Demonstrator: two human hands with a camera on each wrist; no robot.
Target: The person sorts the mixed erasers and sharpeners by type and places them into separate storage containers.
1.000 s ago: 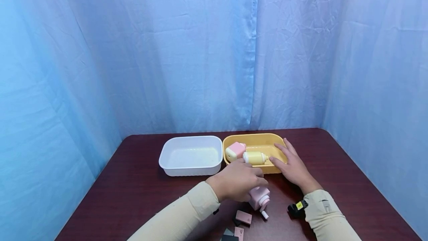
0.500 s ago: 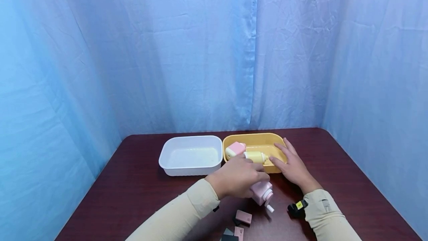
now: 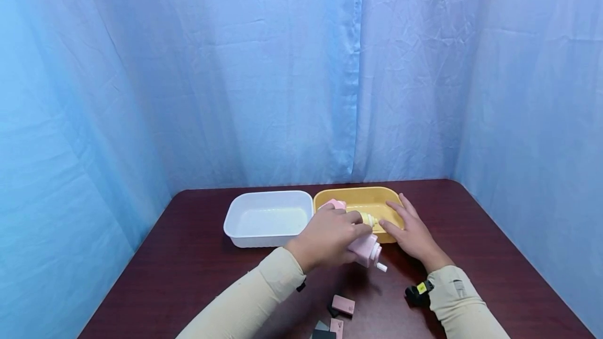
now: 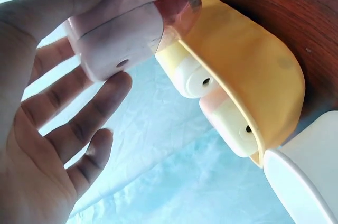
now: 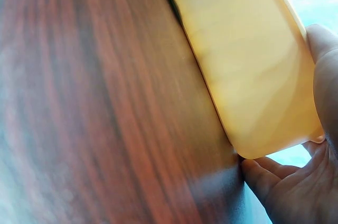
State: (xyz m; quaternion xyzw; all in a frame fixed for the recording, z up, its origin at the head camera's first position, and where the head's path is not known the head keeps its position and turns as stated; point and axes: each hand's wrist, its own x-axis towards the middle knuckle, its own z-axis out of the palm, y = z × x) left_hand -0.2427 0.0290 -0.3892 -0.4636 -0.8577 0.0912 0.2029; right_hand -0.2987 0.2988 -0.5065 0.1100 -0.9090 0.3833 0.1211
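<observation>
I am at a curtained-off booth, and it looks to me like a small recording station. Pale blue cloth [image 3: 282, 67] hangs straight ahead and down both sides of me, creased and wrinkled, with a long, shiny vertical fold [image 3: 356, 93] a little right of centre. It drops behind the far edge of my dark red-brown, wood-grained tabletop [image 3: 188, 276], whose far corners are rounded. A black device [image 3: 415, 295] with a yellow patch sits at the cuff [image 3: 449, 281] behind my right hand [image 3: 415, 237], which fits a recording setup. Whether the booth stands in a home, a lab or an office, I cannot tell.
</observation>
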